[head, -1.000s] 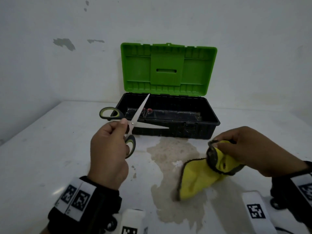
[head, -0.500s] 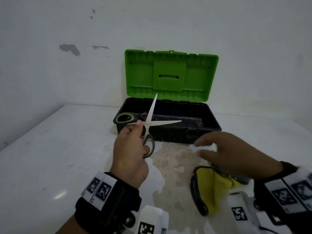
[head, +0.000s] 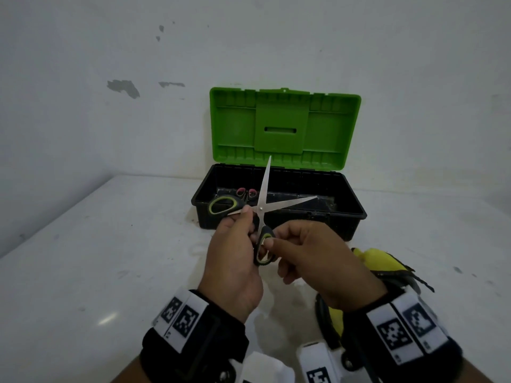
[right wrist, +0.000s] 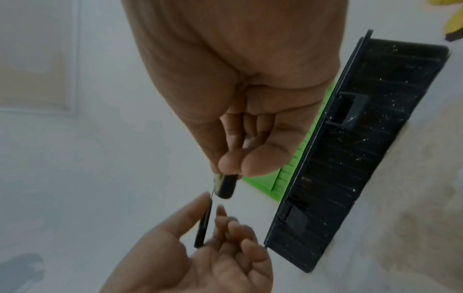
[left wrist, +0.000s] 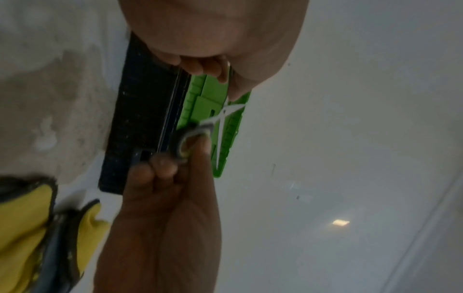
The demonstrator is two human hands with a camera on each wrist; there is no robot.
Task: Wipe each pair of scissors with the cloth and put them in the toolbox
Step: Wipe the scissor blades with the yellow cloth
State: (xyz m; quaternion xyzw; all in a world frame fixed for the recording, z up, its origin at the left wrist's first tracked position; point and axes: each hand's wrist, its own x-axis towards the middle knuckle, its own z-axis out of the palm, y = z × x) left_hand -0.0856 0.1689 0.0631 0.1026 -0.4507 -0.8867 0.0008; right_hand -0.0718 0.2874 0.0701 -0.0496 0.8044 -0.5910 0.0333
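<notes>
Scissors [head: 261,208] with black-and-green handles hang in the air in front of the toolbox [head: 345,217], blades spread wide. My left hand [head: 243,225] grips them at the pivot and upper handle. My right hand [head: 272,240] pinches the lower handle loop between thumb and finger; the right wrist view shows that pinch on the black handle [right wrist: 225,186]. The yellow cloth [head: 384,261] lies on the table to the right, with no hand on it. A small pair of pink-handled scissors [head: 246,192] lies inside the box.
The black toolbox stands open against the wall, its green lid [head: 284,128] upright. The white table [head: 96,258] has a worn, stained patch [right wrist: 413,228] in front of the box. A wall rises just behind the box.
My right hand let go of the cloth and came across to pinch the scissors' lower handle. My left hand carried the scissors right, in front of the toolbox.
</notes>
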